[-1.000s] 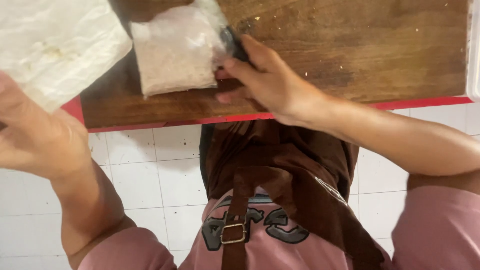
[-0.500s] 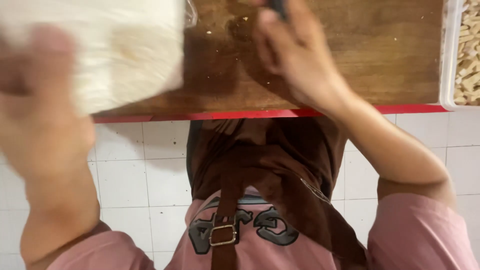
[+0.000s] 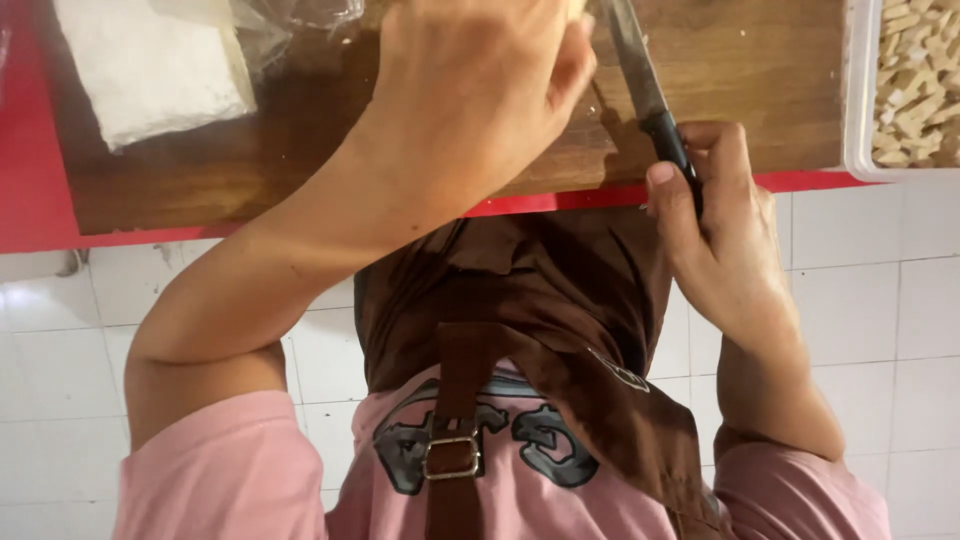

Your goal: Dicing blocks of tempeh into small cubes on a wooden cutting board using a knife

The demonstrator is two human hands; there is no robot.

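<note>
White floor tiles show below a red tabletop carrying a brown wooden cutting board. On the board's left end lies a white rectangular block, with crumpled clear plastic beside it. The right hand has its grip closed around the black handle of a steel-bladed knife, blade over the board. The left hand rests knuckles-up on the board; whether its grip holds anything cannot be told. A clear plastic tub of pale cut sticks sits at right.
</note>
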